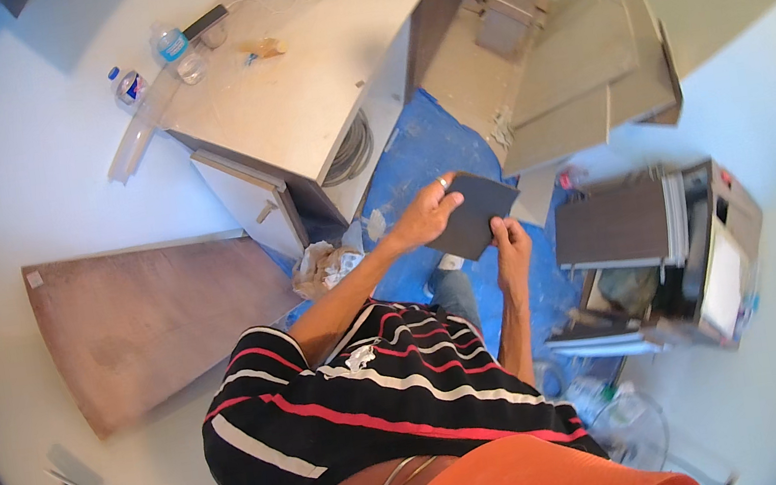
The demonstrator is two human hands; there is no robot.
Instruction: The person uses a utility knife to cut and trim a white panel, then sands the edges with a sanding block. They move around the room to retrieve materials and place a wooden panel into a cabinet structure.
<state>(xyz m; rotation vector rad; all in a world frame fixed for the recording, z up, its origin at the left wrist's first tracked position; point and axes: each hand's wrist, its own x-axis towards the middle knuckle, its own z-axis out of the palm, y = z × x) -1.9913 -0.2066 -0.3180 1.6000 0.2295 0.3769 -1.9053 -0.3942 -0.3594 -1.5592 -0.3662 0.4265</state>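
At the far left a brown wooden board (146, 321) lies flat on the pale floor, and above it two clear plastic bottles (153, 65) stand at the edge of a beige desk (305, 75), with a dark flat remote-like object just beside them. Below the desk a crumpled wad of paper (324, 266) sits on the blue tarp (415, 154) that covers the floor. Over that tarp, the left hand (426, 217), a ring on one finger, pinches the upper left edge of a dark grey square sheet (475, 213), thumb under and fingers curled over it. The right hand (511, 243) grips the sheet's lower right corner between thumb and fingertips, so the sheet hangs tilted between both hands, held in the air in front of the striped shirt. Further right, pale cabinet panels (583, 76) lie stacked, and a dark panel (614, 226) rests against an open box.
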